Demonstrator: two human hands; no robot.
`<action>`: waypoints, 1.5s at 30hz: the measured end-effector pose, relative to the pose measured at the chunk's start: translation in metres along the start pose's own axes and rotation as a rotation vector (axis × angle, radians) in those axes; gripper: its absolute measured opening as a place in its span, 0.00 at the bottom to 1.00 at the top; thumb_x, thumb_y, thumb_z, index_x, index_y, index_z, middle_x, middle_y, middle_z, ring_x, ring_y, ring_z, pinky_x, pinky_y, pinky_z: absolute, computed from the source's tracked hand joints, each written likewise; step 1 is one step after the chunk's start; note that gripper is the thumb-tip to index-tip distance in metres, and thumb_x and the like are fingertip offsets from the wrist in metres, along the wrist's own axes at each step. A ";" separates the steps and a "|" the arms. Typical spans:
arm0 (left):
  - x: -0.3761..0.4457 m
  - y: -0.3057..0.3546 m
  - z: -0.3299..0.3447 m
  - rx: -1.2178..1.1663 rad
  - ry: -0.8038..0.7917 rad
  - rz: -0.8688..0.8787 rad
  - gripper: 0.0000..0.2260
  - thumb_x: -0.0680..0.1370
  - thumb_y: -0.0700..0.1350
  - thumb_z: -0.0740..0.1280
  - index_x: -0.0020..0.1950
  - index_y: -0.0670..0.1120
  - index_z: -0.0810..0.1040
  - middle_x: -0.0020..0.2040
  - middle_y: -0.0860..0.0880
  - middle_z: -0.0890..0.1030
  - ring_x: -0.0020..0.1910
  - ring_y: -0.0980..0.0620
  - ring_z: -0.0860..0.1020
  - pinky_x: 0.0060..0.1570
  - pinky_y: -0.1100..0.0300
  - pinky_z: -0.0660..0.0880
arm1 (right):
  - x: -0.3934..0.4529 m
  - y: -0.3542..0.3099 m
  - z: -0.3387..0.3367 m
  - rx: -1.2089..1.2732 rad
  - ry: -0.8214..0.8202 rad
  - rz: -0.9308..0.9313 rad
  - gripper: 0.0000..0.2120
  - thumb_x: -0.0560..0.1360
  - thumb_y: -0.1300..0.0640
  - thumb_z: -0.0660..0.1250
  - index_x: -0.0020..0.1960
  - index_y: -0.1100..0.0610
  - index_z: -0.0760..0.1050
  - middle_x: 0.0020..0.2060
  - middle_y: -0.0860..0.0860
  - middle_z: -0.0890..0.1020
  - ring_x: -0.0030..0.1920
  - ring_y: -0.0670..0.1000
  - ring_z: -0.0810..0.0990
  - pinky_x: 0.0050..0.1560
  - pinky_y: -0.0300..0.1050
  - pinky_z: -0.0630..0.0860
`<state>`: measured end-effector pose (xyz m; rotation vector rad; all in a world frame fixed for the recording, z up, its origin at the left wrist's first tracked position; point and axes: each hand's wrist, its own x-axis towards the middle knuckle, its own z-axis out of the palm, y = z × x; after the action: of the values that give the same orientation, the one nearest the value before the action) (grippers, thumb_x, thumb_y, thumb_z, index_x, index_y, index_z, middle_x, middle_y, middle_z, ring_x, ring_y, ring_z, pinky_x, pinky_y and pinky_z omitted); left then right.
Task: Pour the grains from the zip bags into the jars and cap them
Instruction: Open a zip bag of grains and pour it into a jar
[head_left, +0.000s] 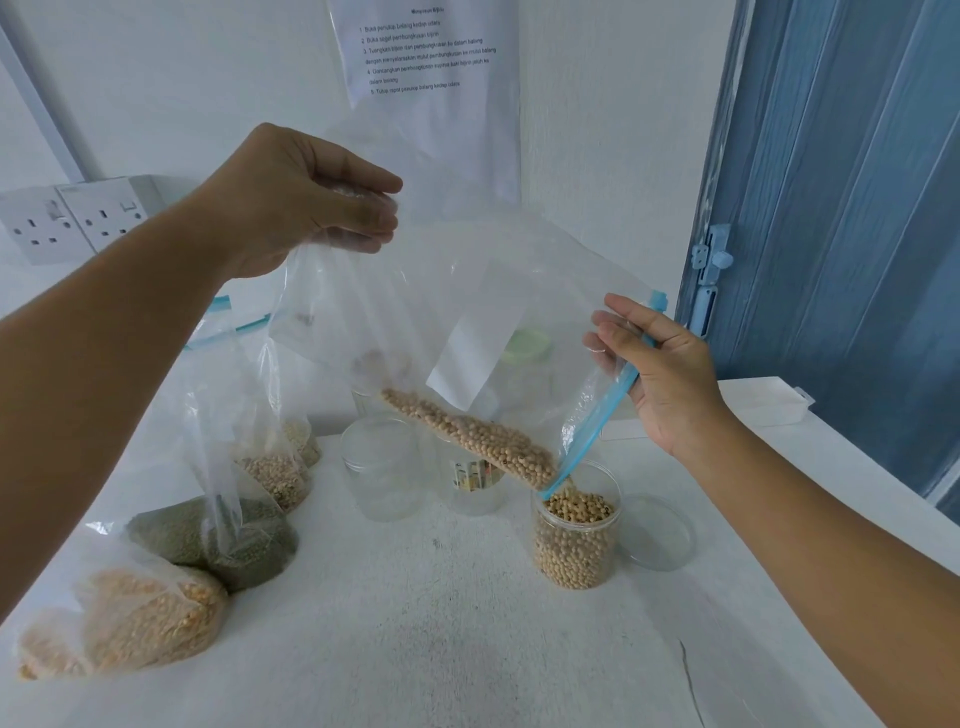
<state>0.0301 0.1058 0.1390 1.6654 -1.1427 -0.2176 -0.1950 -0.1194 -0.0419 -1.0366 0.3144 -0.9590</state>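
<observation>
A clear zip bag (467, 291) with a blue zip strip hangs tilted over an open jar (575, 540) that is nearly full of soybeans. Beans (478, 441) lie along the bag's lower edge and run toward its mouth at the jar's rim. My left hand (306, 202) pinches the bag's raised bottom corner. Around the blue zip edge my right hand (660, 364) grips, just above and right of the jar. The jar's clear lid (657, 532) lies flat beside it on the right.
Two empty clear jars (382, 467) (470, 483) stand behind the filled one, with a green-lidded jar (527, 345) seen through the bag. Bags of pale beans (275, 473), green grains (218, 535) and orange grains (130, 623) lie at left on the white table (415, 649). Wall sockets (72, 218) at far left.
</observation>
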 end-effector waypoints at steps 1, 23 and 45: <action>0.000 0.000 0.000 -0.001 0.000 0.001 0.17 0.71 0.35 0.79 0.59 0.38 0.85 0.51 0.38 0.87 0.51 0.41 0.87 0.51 0.55 0.85 | 0.000 0.000 0.000 -0.002 0.001 0.001 0.15 0.76 0.66 0.73 0.62 0.59 0.83 0.51 0.54 0.88 0.52 0.55 0.87 0.56 0.45 0.83; 0.001 0.010 0.006 0.034 -0.021 0.023 0.16 0.72 0.35 0.78 0.60 0.38 0.85 0.51 0.38 0.87 0.49 0.42 0.87 0.50 0.56 0.85 | -0.002 -0.001 -0.004 0.021 0.014 0.001 0.14 0.76 0.67 0.73 0.61 0.59 0.83 0.51 0.53 0.88 0.51 0.53 0.87 0.55 0.44 0.83; -0.015 -0.008 -0.015 0.385 -0.426 -0.107 0.33 0.77 0.30 0.72 0.73 0.62 0.75 0.69 0.58 0.80 0.55 0.45 0.86 0.62 0.48 0.79 | -0.002 0.012 -0.019 0.033 0.036 0.007 0.15 0.75 0.66 0.74 0.61 0.59 0.83 0.52 0.55 0.87 0.51 0.55 0.87 0.55 0.43 0.83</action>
<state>0.0364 0.1265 0.1334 2.0864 -1.4816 -0.4598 -0.2022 -0.1276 -0.0619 -0.9882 0.3308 -0.9740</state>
